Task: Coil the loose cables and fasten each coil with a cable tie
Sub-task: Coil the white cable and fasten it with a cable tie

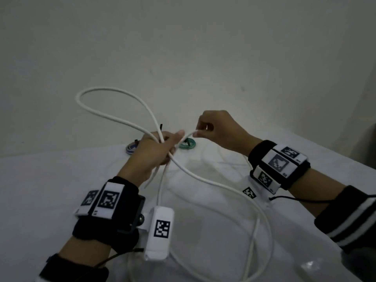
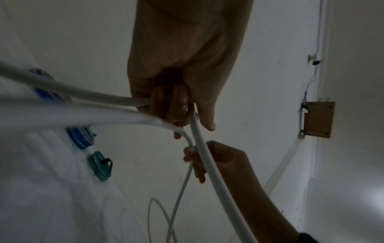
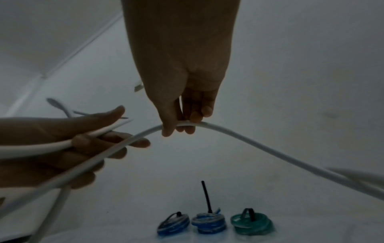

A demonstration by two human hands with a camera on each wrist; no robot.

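Note:
A long white cable (image 1: 213,183) runs in big loose loops over the white table (image 1: 50,180). My left hand (image 1: 168,143) is held above the table and grips several crossing strands of it, with one loop (image 1: 114,94) standing up to the far left. My right hand (image 1: 198,131), just to the right, pinches one strand between thumb and fingertips. The right wrist view shows that pinch (image 3: 182,125) on the cable (image 3: 259,144), with the left hand (image 3: 83,143) beside it. In the left wrist view the left hand's fingers (image 2: 172,106) curl round the cable (image 2: 209,164).
Three small tied coils lie at the table's far edge: two blue ones (image 3: 173,225) (image 3: 208,223) and a green one (image 3: 251,223), each with a black tie; one tie's tail (image 3: 206,197) sticks up. A wooden box (image 2: 318,120) hangs on the wall.

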